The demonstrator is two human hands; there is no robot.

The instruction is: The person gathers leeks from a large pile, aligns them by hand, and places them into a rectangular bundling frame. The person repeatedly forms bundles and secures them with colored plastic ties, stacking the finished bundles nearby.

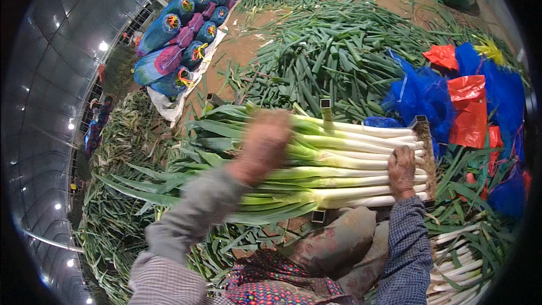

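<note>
A row of large green onions (pixel 338 171) lies side by side across a low metal frame before me, their white root ends to the right against an upright end plate (pixel 423 152) and their green leaves to the left. My right hand (pixel 402 169) rests on the white stalks close to the end plate; its fingers are bent, and whether they grip a stalk is unclear. Over the light green part of the bundle is my left hand (pixel 266 142), blurred, with its fingers hard to make out. Square metal posts (pixel 325 108) of the frame stand up beside the onions.
Behind the frame lies a big heap of green onion leaves (pixel 330 55). Blue mesh bags (pixel 417 93) and red plastic pieces (pixel 468 106) are at the right. Filled mesh sacks (pixel 161 65) stand at the upper left. More white-stalked onions (pixel 459 267) lie at the lower right.
</note>
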